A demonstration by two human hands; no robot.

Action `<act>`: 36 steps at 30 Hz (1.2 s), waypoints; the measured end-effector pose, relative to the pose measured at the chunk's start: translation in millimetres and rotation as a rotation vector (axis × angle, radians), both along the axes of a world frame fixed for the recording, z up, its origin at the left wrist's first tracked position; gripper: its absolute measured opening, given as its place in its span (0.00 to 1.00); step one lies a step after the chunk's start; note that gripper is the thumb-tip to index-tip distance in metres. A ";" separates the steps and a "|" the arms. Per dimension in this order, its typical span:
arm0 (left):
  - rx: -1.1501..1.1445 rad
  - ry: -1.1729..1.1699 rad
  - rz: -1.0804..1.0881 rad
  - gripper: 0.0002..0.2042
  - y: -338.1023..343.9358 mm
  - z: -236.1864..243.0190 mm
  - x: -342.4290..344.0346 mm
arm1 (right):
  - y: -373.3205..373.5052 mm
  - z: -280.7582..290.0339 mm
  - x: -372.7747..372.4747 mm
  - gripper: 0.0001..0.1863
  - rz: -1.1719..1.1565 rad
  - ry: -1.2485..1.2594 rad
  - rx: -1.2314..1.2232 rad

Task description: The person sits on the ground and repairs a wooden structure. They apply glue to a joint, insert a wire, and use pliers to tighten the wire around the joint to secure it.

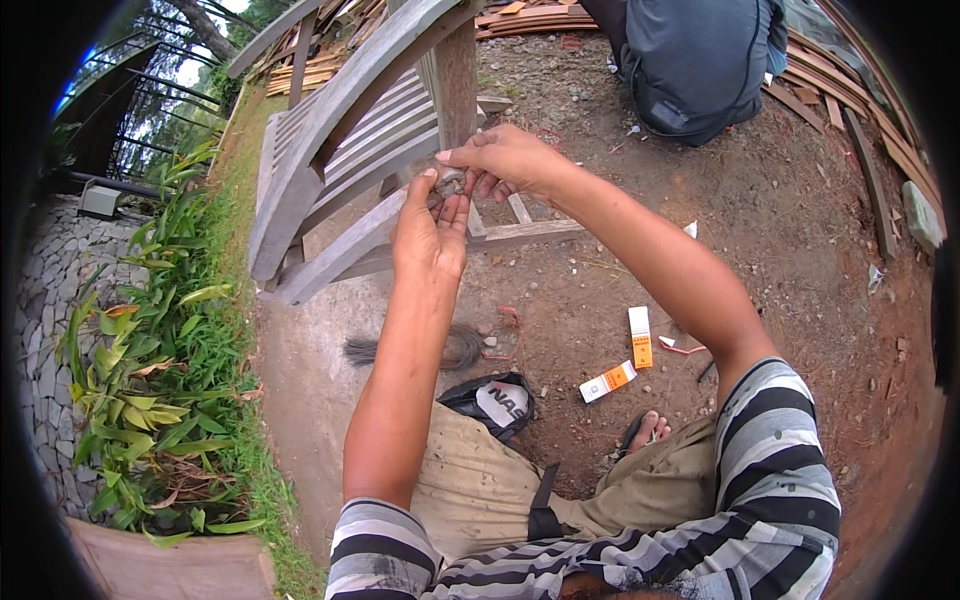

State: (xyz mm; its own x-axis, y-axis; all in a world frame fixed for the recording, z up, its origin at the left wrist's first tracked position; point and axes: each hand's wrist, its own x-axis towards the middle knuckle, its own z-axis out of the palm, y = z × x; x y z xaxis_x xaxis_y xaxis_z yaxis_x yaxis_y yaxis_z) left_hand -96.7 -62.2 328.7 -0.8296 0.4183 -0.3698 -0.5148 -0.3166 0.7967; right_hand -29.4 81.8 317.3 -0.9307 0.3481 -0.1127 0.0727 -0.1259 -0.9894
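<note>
In front of me, my left hand (430, 225) and my right hand (512, 165) come together beside an upright post of a weathered grey wooden bench (340, 125). Between the fingertips of both is a small greyish, crumpled-looking lump (452, 182), too small to name. The left thumb and fingers curl around it from the near side, palm up. From the right, my other thumb and fingers pinch at it. The bench lies tilted, its slats and curved armrest on the left. Part of the lump is hidden by the fingers.
A coil of grey wire (460, 347) and a black bag (490, 405) lie near my legs. Two orange-and-white packets (640, 337) are on the dirt ground. A large dark grey bundle (690, 65) stands far right beside stacked wooden slats (850, 75). Plants (150, 380) border the left.
</note>
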 end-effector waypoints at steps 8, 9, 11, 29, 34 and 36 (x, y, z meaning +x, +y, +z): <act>0.007 -0.042 0.049 0.20 4.2 3.4 1.0 | 2.6 -50.7 -6.8 0.12 0.200 0.280 -0.583; 0.001 -0.043 0.047 0.20 3.7 4.8 1.8 | 2.1 -50.9 -7.5 0.12 0.215 0.294 -0.611; -0.010 -0.047 0.040 0.19 3.4 7.3 3.9 | 2.5 -51.6 -7.7 0.12 0.230 0.293 -0.617; 0.051 -0.039 -0.041 0.25 -3.9 -10.6 -8.8 | -12.0 1.4 -3.0 0.28 -0.009 -0.061 0.008; 0.052 -0.061 -0.051 0.27 -0.6 -5.7 -1.5 | -14.1 -16.4 -10.6 0.28 -0.098 0.002 -0.134; 0.057 -0.054 -0.057 0.27 -0.6 -6.1 -0.4 | -17.2 -16.7 -9.4 0.27 -0.124 0.022 -0.110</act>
State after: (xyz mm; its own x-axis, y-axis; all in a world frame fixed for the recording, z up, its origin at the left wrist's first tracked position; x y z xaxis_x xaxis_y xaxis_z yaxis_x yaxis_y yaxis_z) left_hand -97.0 -62.8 322.7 -0.7833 0.4858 -0.3878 -0.5752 -0.3301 0.7485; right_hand -38.8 64.6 300.6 -0.8842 0.4468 -0.1361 0.0281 -0.2400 -0.9704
